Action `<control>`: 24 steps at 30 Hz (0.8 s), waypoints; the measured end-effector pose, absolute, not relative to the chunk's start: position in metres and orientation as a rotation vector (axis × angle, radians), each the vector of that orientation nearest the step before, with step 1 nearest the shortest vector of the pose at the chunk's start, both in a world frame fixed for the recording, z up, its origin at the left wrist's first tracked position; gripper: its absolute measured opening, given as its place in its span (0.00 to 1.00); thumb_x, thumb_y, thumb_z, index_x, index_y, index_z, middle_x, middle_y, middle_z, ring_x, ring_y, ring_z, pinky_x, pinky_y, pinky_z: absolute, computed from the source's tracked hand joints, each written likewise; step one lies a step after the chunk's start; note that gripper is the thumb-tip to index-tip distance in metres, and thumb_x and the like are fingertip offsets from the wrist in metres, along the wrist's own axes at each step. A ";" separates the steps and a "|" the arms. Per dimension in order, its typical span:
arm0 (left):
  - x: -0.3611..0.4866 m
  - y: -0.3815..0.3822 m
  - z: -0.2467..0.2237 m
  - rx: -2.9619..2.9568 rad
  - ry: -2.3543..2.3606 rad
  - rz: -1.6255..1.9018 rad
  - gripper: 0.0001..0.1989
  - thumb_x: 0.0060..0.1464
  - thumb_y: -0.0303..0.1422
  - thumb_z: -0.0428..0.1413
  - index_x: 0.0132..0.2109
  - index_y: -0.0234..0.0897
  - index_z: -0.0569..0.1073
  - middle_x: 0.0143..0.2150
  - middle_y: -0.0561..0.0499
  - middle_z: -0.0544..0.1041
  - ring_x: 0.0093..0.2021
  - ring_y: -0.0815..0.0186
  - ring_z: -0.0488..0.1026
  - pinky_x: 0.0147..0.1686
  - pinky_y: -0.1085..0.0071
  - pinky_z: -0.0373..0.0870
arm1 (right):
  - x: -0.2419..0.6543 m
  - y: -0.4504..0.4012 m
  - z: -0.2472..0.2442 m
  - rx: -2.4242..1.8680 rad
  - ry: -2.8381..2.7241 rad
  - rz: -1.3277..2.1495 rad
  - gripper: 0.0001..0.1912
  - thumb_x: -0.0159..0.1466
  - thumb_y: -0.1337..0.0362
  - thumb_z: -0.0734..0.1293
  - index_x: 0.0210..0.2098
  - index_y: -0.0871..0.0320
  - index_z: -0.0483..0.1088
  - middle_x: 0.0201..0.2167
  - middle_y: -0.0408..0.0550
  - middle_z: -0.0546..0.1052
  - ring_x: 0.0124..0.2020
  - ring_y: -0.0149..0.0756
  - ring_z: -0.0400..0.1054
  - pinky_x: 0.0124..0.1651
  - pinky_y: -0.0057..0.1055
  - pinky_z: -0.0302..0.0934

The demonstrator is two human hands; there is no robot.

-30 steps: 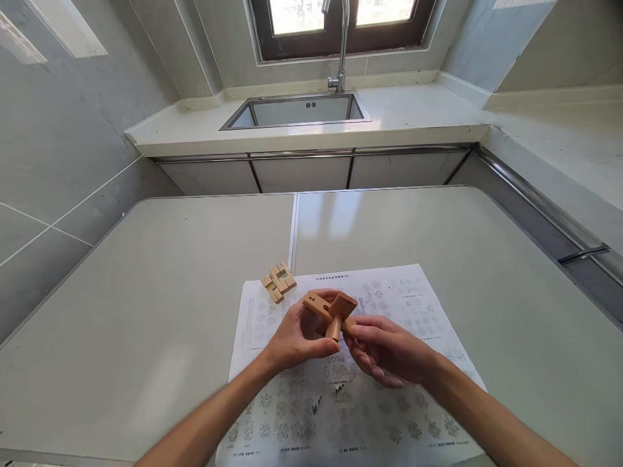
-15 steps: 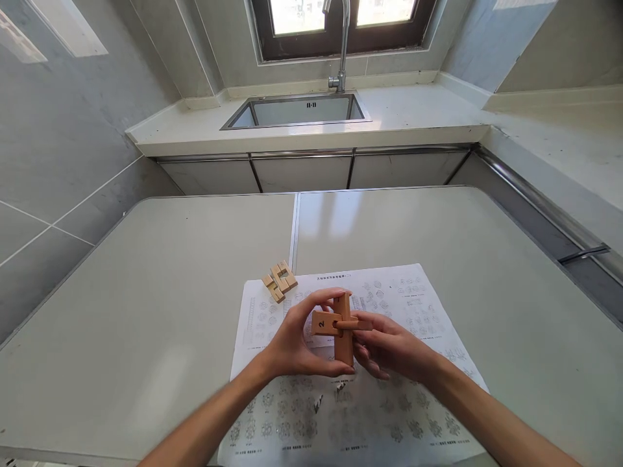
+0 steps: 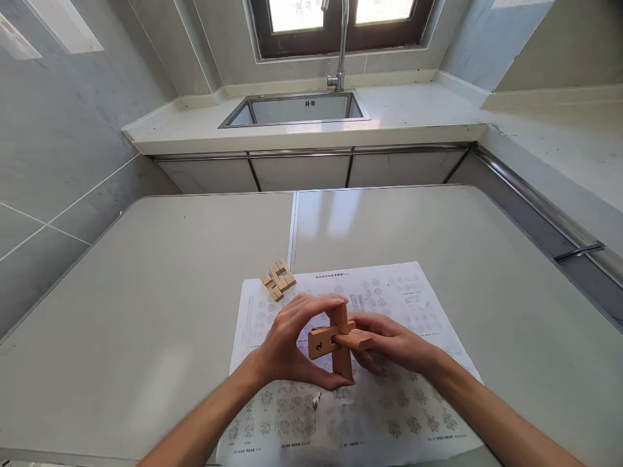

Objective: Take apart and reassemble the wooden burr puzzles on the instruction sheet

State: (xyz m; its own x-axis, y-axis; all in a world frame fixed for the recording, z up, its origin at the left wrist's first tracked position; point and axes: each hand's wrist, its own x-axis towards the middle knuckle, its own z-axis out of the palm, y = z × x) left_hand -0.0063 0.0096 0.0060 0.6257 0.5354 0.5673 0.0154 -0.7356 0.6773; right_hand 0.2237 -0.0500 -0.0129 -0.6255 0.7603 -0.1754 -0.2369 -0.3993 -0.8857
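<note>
Over the printed sheet [image 3: 389,402] I hold up a reddish-brown wooden interlocking puzzle [image 3: 342,363] made of crossed flat pieces. One piece sticks out to the left and bears a black "2"; another points toward me and to the right. My left hand [image 3: 287,344] grips the upright piece, thumb at its lower end and fingers at its top. From the right, my right hand [image 3: 389,340] pinches the crossing pieces, its fingertips partly hidden behind the wood. Several pale wooden puzzle pieces [image 3: 285,275] lie at the sheet's upper left corner.
The sheet, covered in small puzzle diagrams, lies on a light table [image 3: 146,292] with a seam down its middle. Behind the table runs a white counter [image 3: 409,107] with a sink [image 3: 296,123] and a tall faucet [image 3: 343,52]. A tiled wall [image 3: 73,130] stands at left.
The wooden puzzle has tilted and sits slightly lower, its "2" piece now slanting and its top leaning back. Both hands keep their hold on it.
</note>
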 end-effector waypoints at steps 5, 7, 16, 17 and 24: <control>-0.007 0.010 0.006 2.180 0.475 1.074 0.54 0.35 0.44 0.76 0.68 0.44 0.65 0.56 0.40 0.80 0.53 0.47 0.79 0.53 0.54 0.76 | 0.226 -0.048 -0.015 -0.803 -1.159 2.037 0.16 0.73 0.51 0.67 0.43 0.59 0.71 0.20 0.34 0.65 0.17 0.24 0.59 0.22 0.23 0.53; -0.006 0.011 0.007 2.159 0.484 1.057 0.53 0.36 0.42 0.76 0.69 0.45 0.64 0.57 0.40 0.79 0.54 0.47 0.78 0.53 0.54 0.76 | 0.226 -0.048 -0.016 -0.797 -1.149 2.019 0.17 0.74 0.50 0.66 0.44 0.59 0.71 0.21 0.35 0.66 0.17 0.25 0.59 0.21 0.24 0.52; -0.009 0.019 0.008 1.907 0.602 0.834 0.58 0.38 0.49 0.76 0.72 0.47 0.60 0.70 0.38 0.66 0.62 0.46 0.70 0.64 0.48 0.68 | 0.216 -0.057 -0.012 -1.110 -1.465 1.267 0.14 0.77 0.53 0.61 0.42 0.56 0.70 0.25 0.40 0.69 0.24 0.30 0.59 0.30 0.29 0.57; -0.009 0.019 0.006 1.884 0.620 0.818 0.58 0.38 0.50 0.76 0.72 0.47 0.60 0.70 0.38 0.66 0.63 0.45 0.70 0.65 0.48 0.67 | 0.214 -0.058 -0.013 -1.135 -1.512 1.163 0.12 0.77 0.55 0.60 0.43 0.55 0.70 0.27 0.42 0.71 0.25 0.31 0.61 0.31 0.30 0.57; -0.011 0.018 0.005 1.891 0.675 0.752 0.54 0.42 0.46 0.76 0.72 0.44 0.62 0.66 0.38 0.73 0.64 0.44 0.71 0.65 0.48 0.69 | 0.213 -0.061 -0.018 -1.122 -1.703 0.849 0.10 0.77 0.63 0.59 0.49 0.52 0.71 0.33 0.48 0.77 0.31 0.38 0.69 0.35 0.33 0.63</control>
State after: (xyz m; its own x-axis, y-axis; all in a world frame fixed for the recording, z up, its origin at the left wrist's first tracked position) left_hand -0.0113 0.0179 0.0049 0.6573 0.7231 0.2123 0.1337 -0.3891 0.9114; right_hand 0.2127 -0.0605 -0.0177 -0.1844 0.9334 0.3078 0.3160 0.3528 -0.8807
